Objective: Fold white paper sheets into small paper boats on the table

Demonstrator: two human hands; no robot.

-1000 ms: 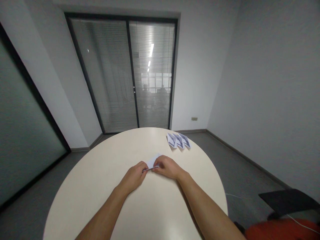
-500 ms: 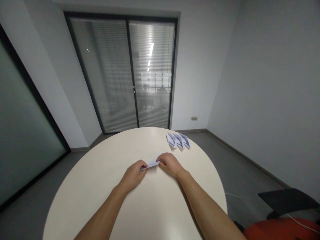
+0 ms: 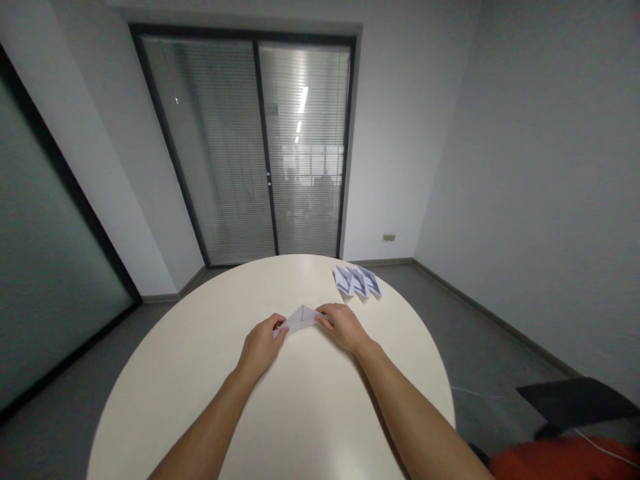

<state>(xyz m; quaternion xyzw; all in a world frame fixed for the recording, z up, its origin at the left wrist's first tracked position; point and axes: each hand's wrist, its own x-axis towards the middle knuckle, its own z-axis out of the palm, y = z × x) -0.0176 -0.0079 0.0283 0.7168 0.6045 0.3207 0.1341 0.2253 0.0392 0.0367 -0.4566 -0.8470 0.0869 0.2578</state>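
Head view: pale white, peak-topped folded paper (image 3: 302,319) pinched at both ends

Clock is laid on the tabletop, 12 = far edge. Your folded paper is just past table centre, toward 12–1, its peak pointing at 12 and a crease line running down from that peak. Can't tell if its lower edge touches the cream-white, smooth round table (image 3: 200,373).

Your bare left hand (image 3: 261,343) sits at the paper's 8 o'clock; thumb and curled fingers are closed on that end. Your bare right hand (image 3: 344,327) sits at its 3 o'clock, thumb and fingertips gripping the other end. Middle of the paper is uncovered between them.

At 1 o'clock, near the far rim: three white-and-bluish folded paper pieces (image 3: 357,283) in a slanting row, close together. Can't tell if they overlap. They're past your right hand, apart from it.

Off the table: black-framed glass panels with pale blinds (image 3: 240,153) at 12, small beige rectangular wall plate (image 3: 389,237) at 1, red-seated chair with black back (image 3: 560,460) at 4.
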